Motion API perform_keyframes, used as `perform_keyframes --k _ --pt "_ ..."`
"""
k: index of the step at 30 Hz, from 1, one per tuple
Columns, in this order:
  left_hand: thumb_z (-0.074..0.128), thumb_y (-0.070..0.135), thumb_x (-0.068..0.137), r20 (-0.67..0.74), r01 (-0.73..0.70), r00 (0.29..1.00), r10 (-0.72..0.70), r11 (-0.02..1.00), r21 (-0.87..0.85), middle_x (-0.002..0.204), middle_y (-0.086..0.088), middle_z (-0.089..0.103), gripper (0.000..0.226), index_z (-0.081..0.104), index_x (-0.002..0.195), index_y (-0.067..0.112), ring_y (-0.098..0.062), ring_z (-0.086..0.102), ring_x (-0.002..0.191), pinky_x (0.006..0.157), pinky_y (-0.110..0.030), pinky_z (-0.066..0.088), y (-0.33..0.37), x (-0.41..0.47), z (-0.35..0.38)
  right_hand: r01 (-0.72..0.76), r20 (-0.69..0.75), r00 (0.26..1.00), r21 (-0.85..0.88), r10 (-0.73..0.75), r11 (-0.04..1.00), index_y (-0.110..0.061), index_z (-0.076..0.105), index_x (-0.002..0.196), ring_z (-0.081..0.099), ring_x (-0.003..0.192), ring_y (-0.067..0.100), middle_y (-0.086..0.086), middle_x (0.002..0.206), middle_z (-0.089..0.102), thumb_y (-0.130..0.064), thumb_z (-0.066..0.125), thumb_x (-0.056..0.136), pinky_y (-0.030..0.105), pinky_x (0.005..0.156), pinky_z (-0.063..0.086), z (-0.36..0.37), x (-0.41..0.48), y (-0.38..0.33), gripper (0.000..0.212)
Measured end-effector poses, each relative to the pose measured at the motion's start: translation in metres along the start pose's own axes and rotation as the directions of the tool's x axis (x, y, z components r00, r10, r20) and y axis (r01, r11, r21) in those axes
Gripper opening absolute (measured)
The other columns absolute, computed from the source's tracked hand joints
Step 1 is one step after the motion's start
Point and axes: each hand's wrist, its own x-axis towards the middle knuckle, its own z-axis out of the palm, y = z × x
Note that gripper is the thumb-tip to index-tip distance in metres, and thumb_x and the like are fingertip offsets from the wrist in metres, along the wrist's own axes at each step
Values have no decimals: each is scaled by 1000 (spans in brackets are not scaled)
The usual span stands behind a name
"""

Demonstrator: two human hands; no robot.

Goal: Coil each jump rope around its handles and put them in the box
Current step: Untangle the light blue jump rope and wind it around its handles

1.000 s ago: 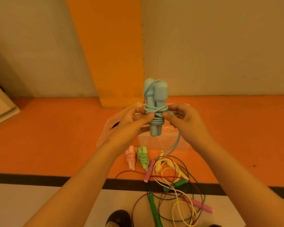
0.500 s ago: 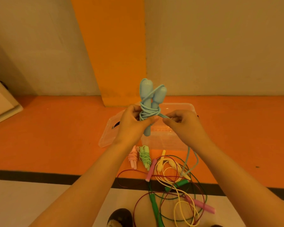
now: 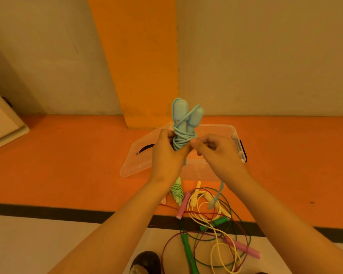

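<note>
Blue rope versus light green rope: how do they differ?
The blue rope is held upright in the left hand; the light green rope lies on the floor. The blue rope trails a loose end from the right hand; the light green rope looks fully wound. Both wrap paired handles.

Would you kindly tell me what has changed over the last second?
The left hand has closed round the lower part of the blue jump rope, whose handles, parallel before, now splay at the top. The right hand now pinches the cord just beside the coil. The clear box, coiled green rope and loose ropes lie as before.
</note>
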Motion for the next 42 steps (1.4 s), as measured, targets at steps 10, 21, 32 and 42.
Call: perform_keyframes --k 10,21,32,42 --pt "64 0 88 226 -3 974 18 998 -68 99 5 68 30 57 97 28 -3 66 90 80 -22 52 12 6 -7 -60 -123 991 -24 57 998 -18 64 70 50 52 0 -6 58 57 -23 65 89 13 51 37 -6 2 4 20" --pt "75 -4 76 228 181 966 -123 951 -252 97 -1 64 37 56 100 15 -10 65 81 63 -19 51 6 15 -11 -116 -12 993 192 121 974 -7 65 89 43 47 5 0 63 54 -6 55 94 11 46 32 -15 5 6 11" --pt "79 4 74 183 49 983 -31 994 -95 100 -7 68 50 50 110 22 -17 67 89 74 -29 54 7 7 -10 -123 29 992 84 121 989 -17 64 107 41 44 7 -5 57 49 -7 51 95 17 44 32 -15 7 7 20" --pt "87 13 68 -119 -56 991 61 998 42 93 8 62 59 49 113 19 3 61 78 61 -11 47 6 9 0 -179 -54 983 -71 175 981 -19 64 83 48 55 10 -2 66 58 -23 61 90 28 60 38 -7 6 4 9"
